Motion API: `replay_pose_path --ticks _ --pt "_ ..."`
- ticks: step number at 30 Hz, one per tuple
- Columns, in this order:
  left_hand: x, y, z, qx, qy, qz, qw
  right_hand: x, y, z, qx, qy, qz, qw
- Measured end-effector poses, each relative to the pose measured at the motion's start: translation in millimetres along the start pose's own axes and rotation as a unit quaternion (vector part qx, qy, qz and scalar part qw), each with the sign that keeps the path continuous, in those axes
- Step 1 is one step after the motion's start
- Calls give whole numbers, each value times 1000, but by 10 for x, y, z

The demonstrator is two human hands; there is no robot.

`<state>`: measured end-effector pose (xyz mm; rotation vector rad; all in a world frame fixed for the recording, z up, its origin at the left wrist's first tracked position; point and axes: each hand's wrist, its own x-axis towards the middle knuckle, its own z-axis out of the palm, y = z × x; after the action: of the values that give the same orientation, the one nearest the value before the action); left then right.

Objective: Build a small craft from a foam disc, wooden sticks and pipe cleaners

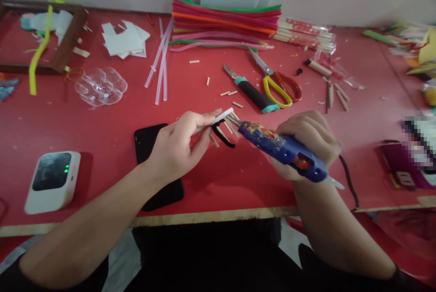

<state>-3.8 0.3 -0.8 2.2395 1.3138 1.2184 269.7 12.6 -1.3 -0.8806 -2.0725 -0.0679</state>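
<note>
My left hand (185, 144) pinches a small white craft piece (223, 116) between thumb and fingers. Several short wooden sticks (229, 127) and a curved black fuzzy strip (225, 137) stick out from it. My right hand (306, 140) is wrapped round a blue hot glue gun (279, 146), whose front is smeared with dried colour. The gun's metal nozzle points left and meets or nearly meets the white piece; whether they touch I cannot tell. A clear glue stick (336, 183) pokes out of its rear end. Under my left wrist lies a black phone (150, 146).
Beyond my hands lie a knife (254, 93), scissors (277, 85) and loose stick bits (225, 93). Bundled pipe cleaners (225, 24) sit by the wall. Pink strips (161, 65), white card (124, 40), a clear plastic palette (102, 86) and a white device (52, 183) are leftward. A dark cord (350, 180) runs rightward.
</note>
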Motion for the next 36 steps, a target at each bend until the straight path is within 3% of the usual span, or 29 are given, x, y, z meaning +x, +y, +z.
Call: replay_pose_path --ticks 9,13,18,23,30,33,36 --pt "9 12 -11 -12 0 -10 1000 48 -49 15 -4 12 16 1000" --pt "15 -7 -24 -17 -6 -36 999 54 6 12 -60 -30 93 993" --pt "16 -25 -14 -54 4 -61 997 -68 289 10 -138 -97 178 970" --pt "2 -44 16 -131 -8 -116 984 -141 462 6 -123 -152 159 968" --pt "36 -86 34 -240 -38 -171 955 -121 452 32 -92 -235 118 960" --pt "44 -96 47 -269 -64 -168 946 -134 443 114 -96 -253 102 957" --pt "44 -95 57 -276 -75 -167 943 -91 359 132 -105 -232 88 963"
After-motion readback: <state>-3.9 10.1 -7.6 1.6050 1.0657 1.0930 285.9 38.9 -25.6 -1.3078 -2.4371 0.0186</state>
